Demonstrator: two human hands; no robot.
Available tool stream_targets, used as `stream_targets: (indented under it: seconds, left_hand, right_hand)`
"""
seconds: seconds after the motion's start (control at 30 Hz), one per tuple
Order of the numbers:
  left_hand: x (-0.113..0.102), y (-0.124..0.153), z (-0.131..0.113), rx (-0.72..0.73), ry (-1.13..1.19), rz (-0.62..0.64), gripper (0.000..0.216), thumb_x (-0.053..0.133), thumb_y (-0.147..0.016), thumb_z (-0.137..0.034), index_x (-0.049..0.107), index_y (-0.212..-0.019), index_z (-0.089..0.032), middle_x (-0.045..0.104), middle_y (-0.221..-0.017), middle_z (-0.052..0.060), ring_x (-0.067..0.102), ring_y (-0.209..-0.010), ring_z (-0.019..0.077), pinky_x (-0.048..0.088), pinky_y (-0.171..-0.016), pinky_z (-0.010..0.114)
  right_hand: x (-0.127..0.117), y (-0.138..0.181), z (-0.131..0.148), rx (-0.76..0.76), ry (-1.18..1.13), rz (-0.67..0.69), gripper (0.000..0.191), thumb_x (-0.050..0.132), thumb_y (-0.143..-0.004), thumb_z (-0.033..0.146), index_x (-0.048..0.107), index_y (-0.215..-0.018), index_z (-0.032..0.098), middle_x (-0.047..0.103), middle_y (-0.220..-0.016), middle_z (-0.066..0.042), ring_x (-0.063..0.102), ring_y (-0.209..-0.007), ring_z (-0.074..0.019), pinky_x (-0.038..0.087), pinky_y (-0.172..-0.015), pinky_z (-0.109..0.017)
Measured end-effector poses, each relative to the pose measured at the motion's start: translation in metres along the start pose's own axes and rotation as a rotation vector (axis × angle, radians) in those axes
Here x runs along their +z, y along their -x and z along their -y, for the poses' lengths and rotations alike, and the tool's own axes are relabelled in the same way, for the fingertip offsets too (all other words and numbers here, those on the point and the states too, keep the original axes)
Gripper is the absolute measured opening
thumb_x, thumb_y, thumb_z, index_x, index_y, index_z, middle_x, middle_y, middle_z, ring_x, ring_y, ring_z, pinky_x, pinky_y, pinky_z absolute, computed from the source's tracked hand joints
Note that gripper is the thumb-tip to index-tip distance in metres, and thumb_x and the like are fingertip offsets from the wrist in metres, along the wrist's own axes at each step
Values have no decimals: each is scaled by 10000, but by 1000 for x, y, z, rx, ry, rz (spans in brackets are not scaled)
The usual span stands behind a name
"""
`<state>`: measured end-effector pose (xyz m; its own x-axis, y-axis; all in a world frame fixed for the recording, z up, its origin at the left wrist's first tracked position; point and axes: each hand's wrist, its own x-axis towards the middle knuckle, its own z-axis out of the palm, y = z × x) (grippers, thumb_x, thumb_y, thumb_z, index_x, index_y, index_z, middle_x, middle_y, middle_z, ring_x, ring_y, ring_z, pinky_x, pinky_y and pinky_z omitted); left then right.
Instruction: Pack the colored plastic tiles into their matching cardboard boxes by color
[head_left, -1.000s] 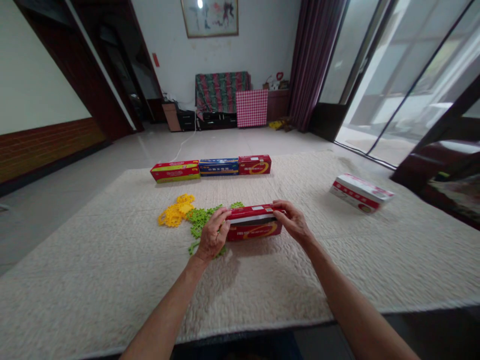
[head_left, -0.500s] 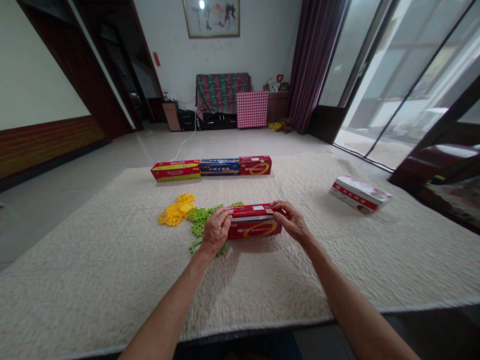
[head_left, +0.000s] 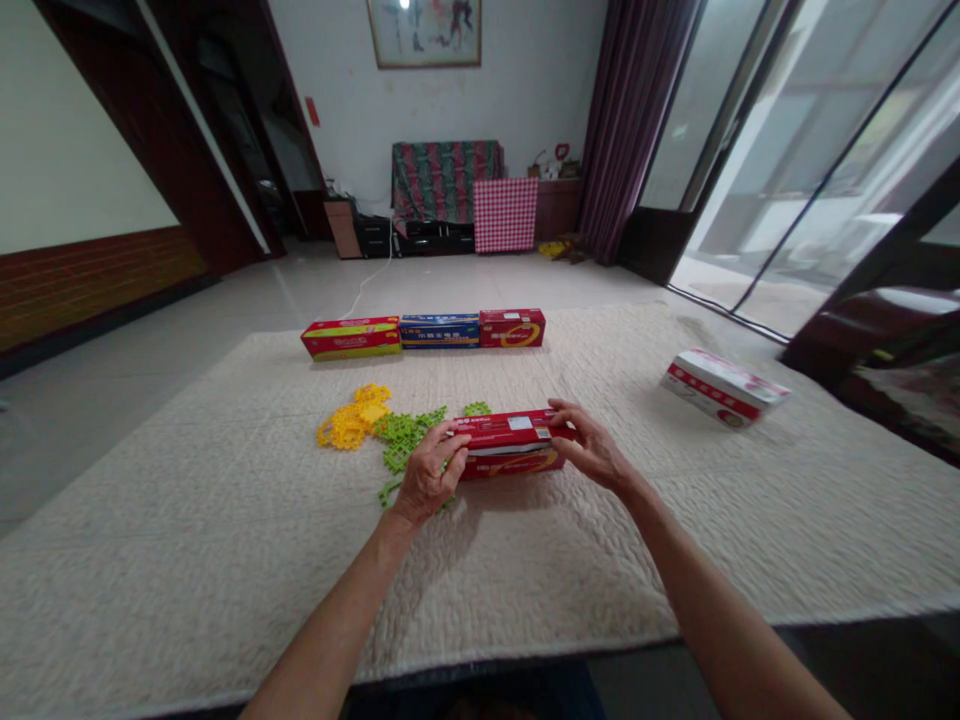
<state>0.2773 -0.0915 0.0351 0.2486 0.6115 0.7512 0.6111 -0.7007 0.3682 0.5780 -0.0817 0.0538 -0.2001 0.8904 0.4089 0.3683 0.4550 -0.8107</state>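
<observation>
Between my two hands a red cardboard box (head_left: 510,462) rests on the quilted cloth, its lid nearly down with a thin pale gap along the front edge. My left hand (head_left: 433,472) grips the box's left end, thumb at the front and fingers over the top. At the right end, my right hand (head_left: 592,446) holds the lid and front edge the same way. Green plastic lattice pieces (head_left: 405,436) lie just left of the box, partly hidden by my left hand. Yellow plastic lattice pieces (head_left: 354,420) adjoin them farther left.
Toward the back stand a red-and-yellow box (head_left: 351,340), a blue box (head_left: 440,332) and another red box (head_left: 512,328) in a row. A white-and-red box (head_left: 724,388) sits at the right. All are on the cream quilted cloth (head_left: 225,520), whose front edge is near me.
The red box has tipped slightly toward me, so more of its lid's top shows and less of its front. Both hands have stayed on its ends.
</observation>
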Motion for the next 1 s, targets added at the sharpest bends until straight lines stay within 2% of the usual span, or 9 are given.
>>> stream_targets:
  seconds: [0.13, 0.23, 0.3, 0.43, 0.57, 0.7, 0.87, 0.93, 1.0]
  left_hand:
    - [-3, -2, -1, 23, -13, 8, 213, 557, -913, -217, 723, -1042, -186, 663, -1205, 116, 655, -1100, 218, 560, -961, 381]
    - [-6, -5, -2, 62, -55, 14, 209, 563, -909, -206, 732, -1032, -206, 675, -1186, 101, 639, -1111, 229, 544, -976, 419]
    - [-7, -3, -2, 85, -69, 27, 211, 574, -906, -208, 736, -1040, -224, 676, -1194, 91, 625, -1130, 234, 534, -982, 428]
    - [-6, 3, 0, 107, -82, 36, 208, 602, -899, -231, 746, -1048, -243, 670, -1209, 95, 629, -1111, 234, 538, -959, 418]
    - [-6, 1, -1, 76, -80, 60, 196, 600, -898, -248, 760, -1011, -252, 682, -1192, 95, 644, -1092, 236, 540, -958, 428]
    - [-3, -3, -3, -21, 3, 46, 213, 574, -896, -259, 737, -1030, -230, 705, -1174, 89, 653, -1109, 234, 532, -993, 433]
    - [5, 5, 12, -377, -53, -221, 332, 449, -925, -215, 646, -1191, -181, 739, -1080, 111, 707, -935, 211, 597, -828, 366]
    - [10, 4, 19, -438, -171, -177, 381, 383, -926, -166, 622, -1222, -148, 731, -1082, 137, 701, -977, 232, 585, -873, 401]
    - [21, -3, 21, -410, -249, -56, 409, 362, -908, -118, 617, -1228, -120, 700, -1167, 171, 659, -1108, 258, 536, -984, 447]
  right_hand:
    - [-5, -3, 14, -142, 255, 126, 219, 656, -818, 321, 581, -995, 216, 495, -1451, -193, 547, -1273, -310, 485, -983, -496]
    - [1, -4, 24, -241, 462, 150, 282, 700, -795, 354, 593, -1022, 224, 553, -1409, -182, 442, -1365, -373, 389, -1038, -607]
    - [9, -3, 26, -259, 557, 138, 252, 676, -807, 314, 606, -1036, 234, 568, -1408, -157, 382, -1406, -387, 337, -1049, -650]
    - [18, 2, 26, -267, 613, 103, 184, 601, -848, 249, 635, -1028, 244, 575, -1409, -122, 376, -1412, -365, 310, -1063, -638]
    - [17, -3, 35, -244, 666, 153, 187, 640, -782, 222, 624, -967, 242, 556, -1420, -133, 389, -1382, -383, 304, -1038, -650]
    - [18, -22, 46, -214, 691, 277, 210, 631, -692, 136, 580, -879, 216, 615, -1276, -157, 547, -1181, -334, 389, -958, -545]
    - [4, -40, 44, -166, 534, 359, 167, 646, -667, 147, 552, -784, 220, 633, -1043, -83, 605, -897, -218, 471, -833, -379]
    - [-14, -42, 41, -154, 472, 314, 173, 663, -670, 176, 551, -791, 231, 628, -1033, -73, 598, -875, -206, 492, -786, -342]
    - [-36, -42, 38, -135, 469, 222, 173, 671, -680, 214, 553, -806, 236, 624, -1040, -77, 596, -882, -212, 503, -776, -340]
